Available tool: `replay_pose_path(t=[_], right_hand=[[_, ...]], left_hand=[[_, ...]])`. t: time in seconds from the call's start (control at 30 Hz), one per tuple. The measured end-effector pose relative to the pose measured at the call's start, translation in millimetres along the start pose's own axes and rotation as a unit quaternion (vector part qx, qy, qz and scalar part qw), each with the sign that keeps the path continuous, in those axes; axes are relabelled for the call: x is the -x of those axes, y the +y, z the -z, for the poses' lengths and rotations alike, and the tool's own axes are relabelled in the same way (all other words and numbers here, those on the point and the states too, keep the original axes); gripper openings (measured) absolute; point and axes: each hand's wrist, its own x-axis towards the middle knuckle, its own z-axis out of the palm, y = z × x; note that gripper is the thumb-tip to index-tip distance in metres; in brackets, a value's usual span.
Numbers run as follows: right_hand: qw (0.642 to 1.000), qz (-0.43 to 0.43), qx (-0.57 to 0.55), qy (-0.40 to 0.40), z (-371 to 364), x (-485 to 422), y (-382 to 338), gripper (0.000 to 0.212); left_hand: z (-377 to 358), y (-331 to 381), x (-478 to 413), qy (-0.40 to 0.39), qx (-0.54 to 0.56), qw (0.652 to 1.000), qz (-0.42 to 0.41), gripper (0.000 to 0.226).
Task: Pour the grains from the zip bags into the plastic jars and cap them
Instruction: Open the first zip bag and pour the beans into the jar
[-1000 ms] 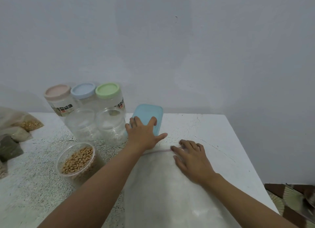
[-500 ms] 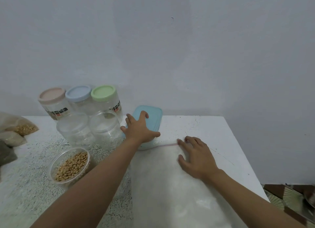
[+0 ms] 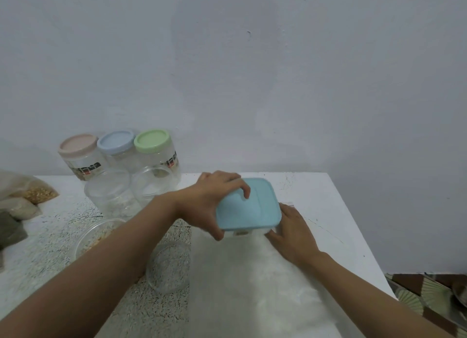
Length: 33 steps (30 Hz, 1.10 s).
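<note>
Container (image 3: 249, 206) with a pale blue lid is gripped by the left hand (image 3: 207, 206), fingers curled over the lid's far edge and thumb set against its near left corner. Only a thin strip of its clear body is seen under the lid, and whether it is lifted or resting cannot be told. Beneath and nearer than the container, a large zip bag (image 3: 252, 287) of white grain is laid flat on the white table (image 3: 321, 196), its near end cut off by the frame. Just right of the container, the right hand (image 3: 290, 234) is pressed flat on the bag with fingers straight, holding nothing; some fingertips are hidden behind the container. To the container's left an open clear jar (image 3: 108, 193) and a second open jar (image 3: 154, 183) are stood side by side. Behind them a pink-lidded jar (image 3: 77, 145), a blue-lidded jar (image 3: 115, 140) and a green-lidded jar (image 3: 151, 138) are lined against the wall (image 3: 252, 84), their labels too blurred to read. Nearer and left of the container, the bean jar (image 3: 97, 234) is largely covered by the left forearm (image 3: 113, 262), so only part of its rim and a few tan beans are made out. Clear plastic (image 3: 169, 267) seen on the forearm's other side may or may not belong to it. Far left of the container, further zip bags (image 3: 30, 193) of yellow, pale and dark grain are cropped by the frame edge.
</note>
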Motion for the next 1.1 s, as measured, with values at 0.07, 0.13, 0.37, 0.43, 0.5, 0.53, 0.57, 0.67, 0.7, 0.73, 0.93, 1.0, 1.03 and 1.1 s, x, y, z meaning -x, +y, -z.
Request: replay_pose_path(t=[0.07,0.13,0.37,0.43,0.5,0.53,0.57,0.67,0.7,0.73,0.93,1.0,1.03,1.1], right_hand=[[0.999,-0.027,-0.043,0.003,3.0,0.4,0.5,0.047],[0.997,-0.048,-0.061,0.020,3.9,2.2,1.3,0.037],[0.994,-0.074,-0.080,0.031,0.4,6.7,0.1,0.041],[0.986,-0.103,-0.125,0.042,6.5,6.5,-3.3,0.040],[0.971,-0.132,-0.183,0.076,15.6,6.9,-7.0,0.037],[0.966,-0.138,-0.200,0.093,20.7,8.9,-10.6,0.034],[0.962,-0.137,-0.209,0.109,25.0,11.0,-15.2,0.031],[0.948,-0.118,-0.248,0.162,37.2,15.1,-34.6,0.024],[0.941,-0.109,-0.266,0.178,42.1,14.9,-44.1,0.024],[0.935,-0.102,-0.284,0.187,47.4,15.3,-53.4,0.024],[0.937,0.002,-0.327,0.119,62.8,17.7,-126.7,0.020],[0.950,0.047,-0.301,0.069,54.9,14.6,-148.5,0.015],[0.958,0.073,-0.274,0.037,47.1,10.8,-161.8,0.011],[0.973,0.115,-0.194,-0.044,32.4,4.1,-182.0,0.009]], left_hand=[[-14.5,-4.0,0.8,-0.017,0.010,1.000,0.009,0.086],[-28.5,-11.2,3.4,-0.030,0.041,0.998,0.027,0.081],[-64.3,-29.7,2.9,-0.041,0.041,0.998,0.026,0.077],[-71.8,-28.3,2.2,-0.014,0.019,0.999,0.030,0.074],[-77.1,-27.6,1.2,0.003,0.003,0.999,0.032,0.072],[-78.4,-26.7,1.0,0.004,-0.003,0.999,0.033,0.071],[-78.3,-25.7,0.8,0.000,-0.008,0.999,0.037,0.072],[-70.1,-19.9,2.3,-0.035,-0.029,0.998,0.046,0.084],[-65.0,-18.4,6.6,-0.046,-0.042,0.997,0.049,0.089],[-58.4,-14.3,12.4,-0.056,-0.045,0.996,0.051,0.090],[-12.2,1.3,101.8,0.128,0.095,0.982,0.100,0.039],[-1.9,-2.2,137.3,0.207,0.075,0.969,0.112,0.028],[1.0,-9.8,157.0,0.238,0.062,0.961,0.124,0.027],[0.7,-25.0,186.1,0.272,0.042,0.949,0.155,0.038]])
